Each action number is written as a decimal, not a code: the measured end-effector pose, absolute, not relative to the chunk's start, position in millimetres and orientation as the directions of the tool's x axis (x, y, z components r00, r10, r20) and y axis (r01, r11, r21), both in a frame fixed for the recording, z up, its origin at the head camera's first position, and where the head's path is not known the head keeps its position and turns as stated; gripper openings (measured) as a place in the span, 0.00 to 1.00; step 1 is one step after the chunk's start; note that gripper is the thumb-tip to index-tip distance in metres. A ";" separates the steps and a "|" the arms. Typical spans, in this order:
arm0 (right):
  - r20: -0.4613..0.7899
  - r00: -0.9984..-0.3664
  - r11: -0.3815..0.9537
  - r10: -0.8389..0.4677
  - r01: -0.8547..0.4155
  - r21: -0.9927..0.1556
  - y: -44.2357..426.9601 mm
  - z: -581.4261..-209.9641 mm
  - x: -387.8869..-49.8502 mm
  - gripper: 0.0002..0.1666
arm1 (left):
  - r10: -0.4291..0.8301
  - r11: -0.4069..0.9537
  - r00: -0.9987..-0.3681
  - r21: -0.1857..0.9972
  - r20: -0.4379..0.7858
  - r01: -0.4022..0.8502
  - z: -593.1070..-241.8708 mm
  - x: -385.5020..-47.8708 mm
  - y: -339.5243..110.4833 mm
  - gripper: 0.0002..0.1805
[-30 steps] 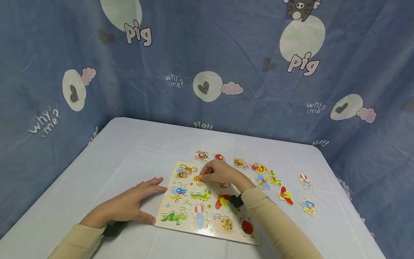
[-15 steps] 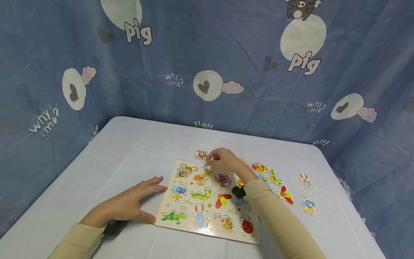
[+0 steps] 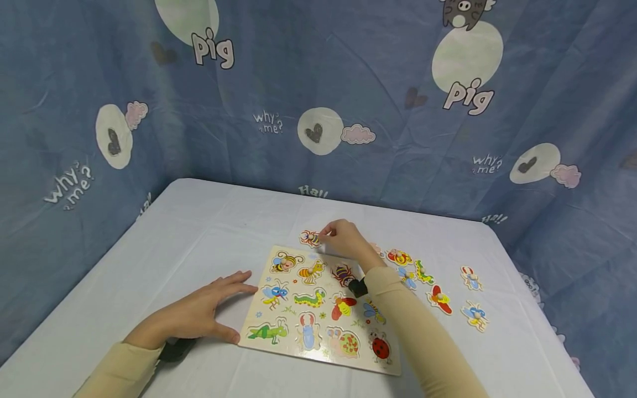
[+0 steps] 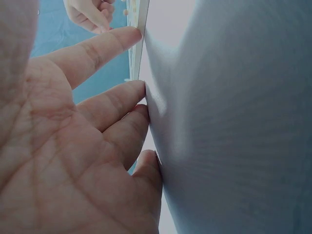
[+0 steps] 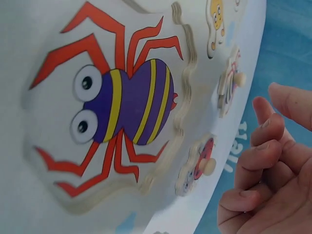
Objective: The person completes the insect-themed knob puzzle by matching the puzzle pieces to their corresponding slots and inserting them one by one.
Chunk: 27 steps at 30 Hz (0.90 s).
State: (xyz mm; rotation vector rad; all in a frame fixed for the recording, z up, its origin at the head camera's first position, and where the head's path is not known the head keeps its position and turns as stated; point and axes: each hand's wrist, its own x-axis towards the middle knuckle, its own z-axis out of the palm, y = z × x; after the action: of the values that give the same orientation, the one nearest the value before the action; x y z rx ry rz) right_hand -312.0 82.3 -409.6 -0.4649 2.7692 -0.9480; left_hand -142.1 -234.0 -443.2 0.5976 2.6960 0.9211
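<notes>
White table [image 3: 214, 226]: left hand [image 3: 201, 309] spread against board [image 3: 291, 347]; right hand [image 3: 345, 240] empty, fingers loosely bent, near spider piece [image 3: 308, 238].

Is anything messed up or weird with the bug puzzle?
Nothing looks broken or spilled. Just a little odd: the red-and-blue wooden beetle piece and the blue-and-yellow wooden mosquito piece lie farthest right in the head view, apart from the bunch of other loose painted wooden pieces.

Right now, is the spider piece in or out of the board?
Out: the spider piece lies beyond the board, and the spider recess shows only its printed picture.
</notes>
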 end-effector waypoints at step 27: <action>-0.108 -0.973 0.873 -0.204 -0.130 -0.470 49.1 -423.1 -324.4 0.24 | 0.454 0.720 -0.887 0.619 -0.077 0.315 -438.7 -141.0 -233.4 0.50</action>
State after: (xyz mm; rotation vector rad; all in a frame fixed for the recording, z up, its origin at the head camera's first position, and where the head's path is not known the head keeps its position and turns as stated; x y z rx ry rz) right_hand -324.4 49.1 -423.1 -0.2592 2.8896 -0.7088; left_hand -141.0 -233.4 -438.7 0.6134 2.7016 0.9118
